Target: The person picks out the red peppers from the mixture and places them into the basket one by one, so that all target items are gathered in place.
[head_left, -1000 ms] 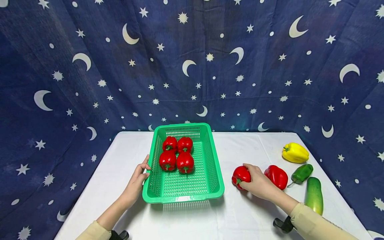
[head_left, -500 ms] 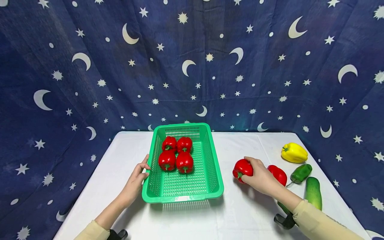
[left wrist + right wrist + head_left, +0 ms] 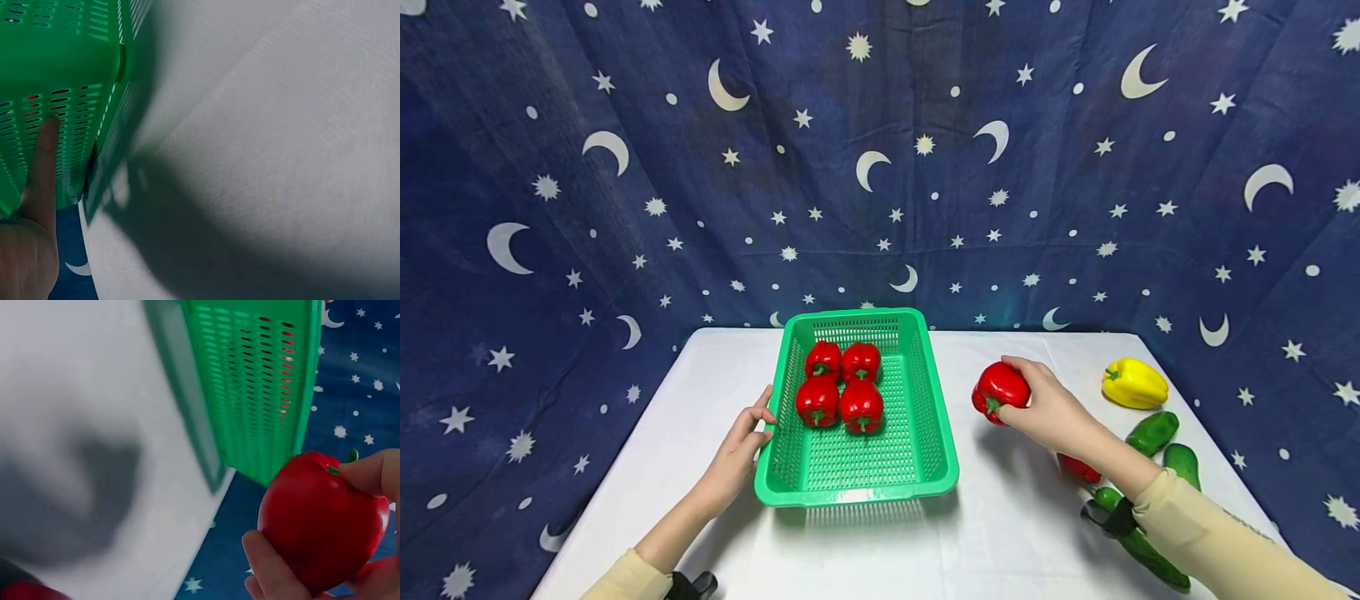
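Note:
My right hand (image 3: 1051,408) holds a red bell pepper (image 3: 1000,390) above the table, to the right of a green plastic basket (image 3: 917,467). In the right wrist view, the thumb presses beside the stem of the bell pepper (image 3: 319,519) while fingers wrap its far side. Several red bell peppers (image 3: 862,407) sit grouped in the left and back part of the basket. My left hand (image 3: 736,457) grips the basket's left rim, fingers over the edge. In the left wrist view, the thumb of the left hand (image 3: 34,244) lies against the slotted basket wall (image 3: 75,137).
On the right lie a yellow bell pepper (image 3: 1135,383), a green pepper (image 3: 1153,433) and a green cucumber-like vegetable (image 3: 1182,463). Under my right forearm, another red pepper (image 3: 1078,469) and a long green vegetable (image 3: 1153,562) are partly hidden. A starry curtain (image 3: 880,208) hangs behind the white-covered table (image 3: 880,558).
My right hand has raised the red bell pepper off the table and away from me. The left hand and basket stay in place.

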